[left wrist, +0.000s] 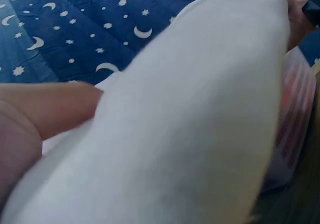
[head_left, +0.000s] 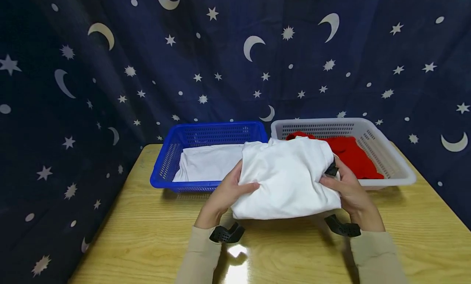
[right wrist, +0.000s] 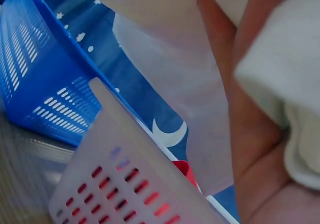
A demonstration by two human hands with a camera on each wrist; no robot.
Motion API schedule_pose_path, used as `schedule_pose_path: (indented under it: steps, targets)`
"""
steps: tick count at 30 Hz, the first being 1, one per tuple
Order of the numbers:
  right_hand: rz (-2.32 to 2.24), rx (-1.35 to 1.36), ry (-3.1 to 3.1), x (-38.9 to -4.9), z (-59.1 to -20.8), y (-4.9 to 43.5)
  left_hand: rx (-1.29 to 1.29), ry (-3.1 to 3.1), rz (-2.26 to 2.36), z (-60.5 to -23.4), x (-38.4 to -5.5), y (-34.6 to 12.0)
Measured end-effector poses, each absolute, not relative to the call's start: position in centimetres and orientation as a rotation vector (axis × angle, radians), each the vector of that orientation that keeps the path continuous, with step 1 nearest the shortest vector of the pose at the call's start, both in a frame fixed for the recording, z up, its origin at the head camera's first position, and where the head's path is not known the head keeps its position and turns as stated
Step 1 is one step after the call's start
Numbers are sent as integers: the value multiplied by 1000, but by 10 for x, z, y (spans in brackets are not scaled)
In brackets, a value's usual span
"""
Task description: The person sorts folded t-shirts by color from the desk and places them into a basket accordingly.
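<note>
Both hands hold a folded white cloth [head_left: 285, 179] up over the table, in front of the two baskets. My left hand [head_left: 232, 190] grips its left side, thumb on top and fingers hidden beneath. At the right side my right hand [head_left: 347, 190] grips the folded layers, its thumb on the near face. A small black patch [head_left: 332, 168] shows by the right fingers; what it is I cannot tell. Up close, the cloth [left wrist: 190, 108] fills most of the left wrist view. Loose layers of cloth [right wrist: 295, 58] lie against the right palm [right wrist: 260, 149] in the right wrist view.
A blue plastic basket [head_left: 165, 169] at the back left holds white folded cloth [head_left: 209, 163]. Beside it stands a white plastic basket [head_left: 397, 163] with red cloth [head_left: 353, 157] inside. Behind the wooden table [head_left: 147, 235] hangs a dark blue curtain [head_left: 228, 42] with moons and stars.
</note>
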State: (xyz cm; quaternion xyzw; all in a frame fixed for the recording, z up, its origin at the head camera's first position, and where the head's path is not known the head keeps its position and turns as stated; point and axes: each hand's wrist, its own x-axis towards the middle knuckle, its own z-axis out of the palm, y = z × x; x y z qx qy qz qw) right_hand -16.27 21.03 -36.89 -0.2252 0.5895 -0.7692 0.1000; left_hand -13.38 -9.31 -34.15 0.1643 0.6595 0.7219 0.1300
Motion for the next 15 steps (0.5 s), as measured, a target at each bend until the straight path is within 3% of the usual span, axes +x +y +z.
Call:
schedule_pose_path:
  steps: [15]
  targets:
    - [-2352, -497, 1917, -197, -369, 136, 363, 2223, 2165, -364, -167, -150]
